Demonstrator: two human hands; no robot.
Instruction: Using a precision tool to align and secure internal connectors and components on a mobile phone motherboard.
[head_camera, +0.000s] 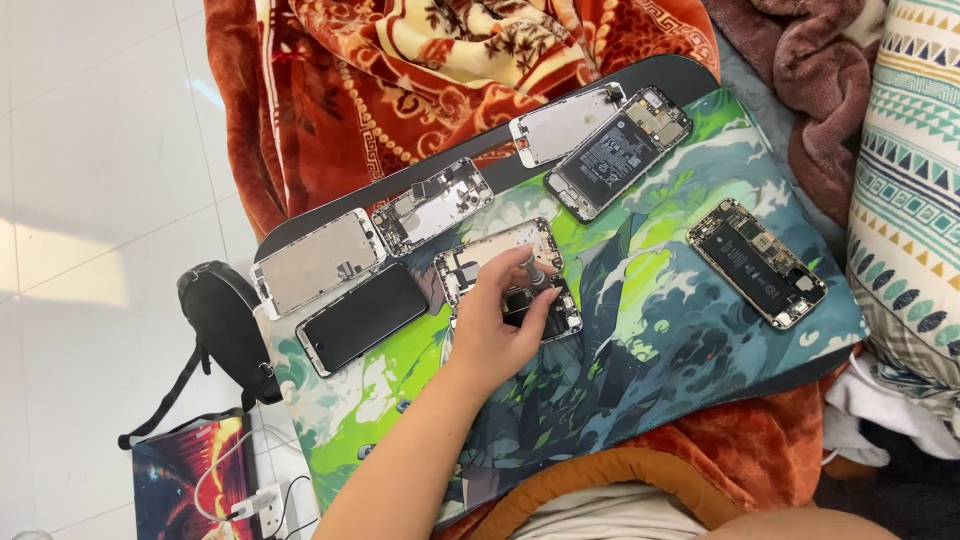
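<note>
Pinching a small grey screwdriver (531, 268) in a narrow grip, the left hand (495, 325) holds it tip-down over the opened phone (505, 275) mid-mat. That phone's long axis runs left-to-right, slightly tilted; no right hand shows.

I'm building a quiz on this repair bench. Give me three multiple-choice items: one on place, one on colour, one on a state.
1. Where does the left hand work? A) over the opened phone mid-mat B) at the black bag C) on the pillow
2. The mat is mostly: A) red B) green and teal C) plain grey
3. The phone at far right is: A) sealed B) open, battery showing C) boxed

A: the fingers pinch a small screwdriver there. B: green and teal waves cover it. B: its insides show.
</note>
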